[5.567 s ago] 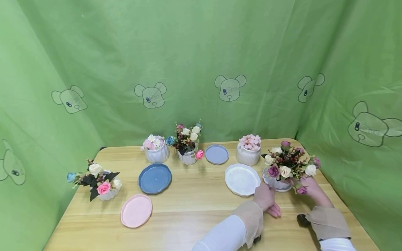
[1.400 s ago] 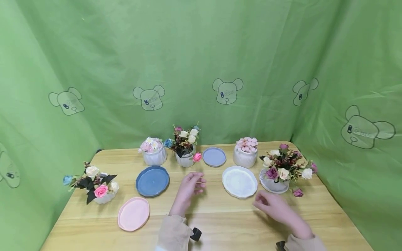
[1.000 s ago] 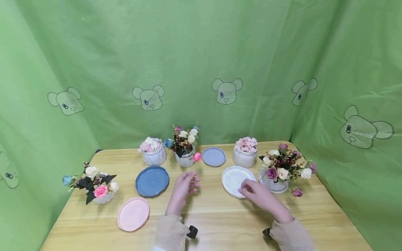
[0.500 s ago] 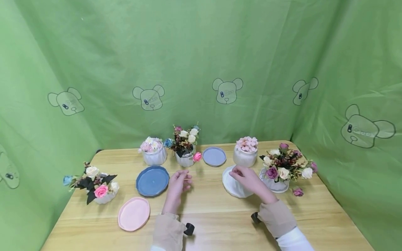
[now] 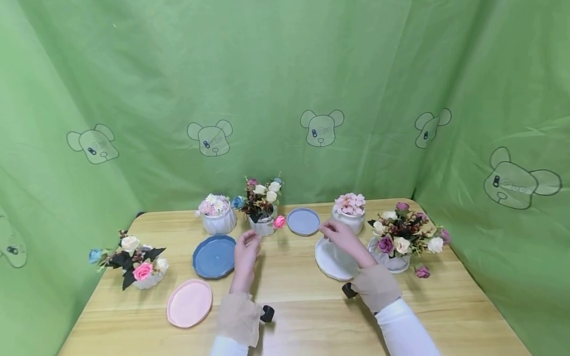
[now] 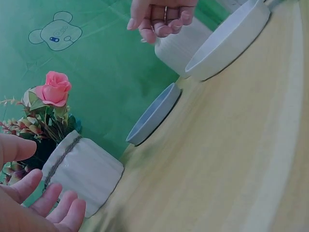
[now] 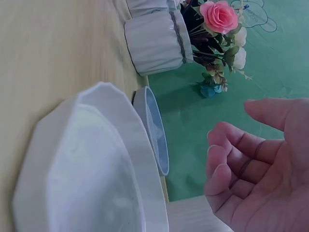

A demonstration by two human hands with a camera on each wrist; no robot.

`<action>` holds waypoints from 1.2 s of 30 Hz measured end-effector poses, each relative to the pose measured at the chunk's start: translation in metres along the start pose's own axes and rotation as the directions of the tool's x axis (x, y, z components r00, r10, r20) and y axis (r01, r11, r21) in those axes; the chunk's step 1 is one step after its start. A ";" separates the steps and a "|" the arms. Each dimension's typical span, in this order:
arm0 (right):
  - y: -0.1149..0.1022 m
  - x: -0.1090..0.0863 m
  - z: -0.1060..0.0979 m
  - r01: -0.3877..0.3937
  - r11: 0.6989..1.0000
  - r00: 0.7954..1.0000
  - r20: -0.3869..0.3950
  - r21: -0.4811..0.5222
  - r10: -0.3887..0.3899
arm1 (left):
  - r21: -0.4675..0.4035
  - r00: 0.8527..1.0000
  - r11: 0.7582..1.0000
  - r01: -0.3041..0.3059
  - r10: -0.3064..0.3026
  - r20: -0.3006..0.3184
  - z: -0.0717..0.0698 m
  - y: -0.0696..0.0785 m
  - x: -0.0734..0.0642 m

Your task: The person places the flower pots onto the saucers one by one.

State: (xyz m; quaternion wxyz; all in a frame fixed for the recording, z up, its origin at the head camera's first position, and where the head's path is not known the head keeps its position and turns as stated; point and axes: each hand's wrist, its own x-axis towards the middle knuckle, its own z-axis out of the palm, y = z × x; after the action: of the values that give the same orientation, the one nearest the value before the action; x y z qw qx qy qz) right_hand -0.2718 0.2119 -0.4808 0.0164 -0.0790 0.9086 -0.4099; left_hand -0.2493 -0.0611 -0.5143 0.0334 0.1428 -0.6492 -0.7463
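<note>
My left hand (image 5: 246, 253) hovers at the right rim of the dark blue plate (image 5: 213, 258), fingers loosely bent and holding nothing. Just beyond it stands a white pot of mixed roses (image 5: 262, 225), seen close by in the left wrist view with a cord round its rim. My right hand (image 5: 345, 238) is over the white plate (image 5: 333, 263), near the small grey-blue plate (image 5: 303, 221); the right wrist view shows its loosely curled fingers holding nothing. Behind this hand is a ribbed white pot with pink flowers (image 5: 349, 210), partly hidden.
At the right, a pot of purple and cream roses (image 5: 403, 237) stands on a white saucer. A pink plate (image 5: 190, 303) lies front left, beside a pot with a pink rose (image 5: 144, 267). A pot of daisies (image 5: 218, 217) is at the back. Green curtains enclose the table.
My hands have left the potted purple and cream roses at the right. The right hand has moved left and forward across the white plate; the left has shifted left, then forward towards the rose pot.
</note>
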 end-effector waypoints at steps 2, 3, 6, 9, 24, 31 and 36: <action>-0.001 0.006 0.001 -0.012 1.000 1.000 -0.008 -0.008 0.012 | 0.003 1.000 1.000 -0.004 0.004 -0.011 0.002 0.002 0.003; -0.002 0.008 0.002 -0.021 1.000 1.000 -0.015 -0.014 0.021 | 0.003 1.000 1.000 -0.008 0.008 -0.015 0.003 0.003 0.004; -0.003 0.016 0.003 -0.037 0.999 0.999 -0.025 -0.034 0.036 | 0.006 0.999 0.999 -0.034 0.034 -0.019 0.005 0.007 0.009; -0.003 0.024 0.006 -0.062 0.996 0.998 -0.037 -0.057 0.059 | 0.017 0.998 0.998 -0.062 0.062 -0.025 0.007 0.009 0.014; 0.002 0.056 0.021 -0.220 0.948 0.975 -0.046 -0.232 0.215 | 0.100 0.988 0.983 -0.153 0.155 -0.015 0.021 -0.001 0.039; -0.002 0.062 0.027 -0.225 0.910 0.974 -0.107 -0.348 0.199 | 0.102 0.974 0.971 -0.216 0.221 -0.042 0.029 -0.004 0.050; -0.003 0.063 0.030 -0.239 0.901 0.971 -0.114 -0.362 0.212 | 0.144 0.965 0.959 -0.243 0.254 -0.062 0.032 -0.003 0.056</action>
State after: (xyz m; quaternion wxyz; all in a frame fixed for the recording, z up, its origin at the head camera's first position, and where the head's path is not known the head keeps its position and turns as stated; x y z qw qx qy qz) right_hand -0.3310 0.1776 -0.4960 0.0155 0.0399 0.9728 -0.2275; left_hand -0.3112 -0.0435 -0.5228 0.1428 0.0917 -0.7094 -0.6841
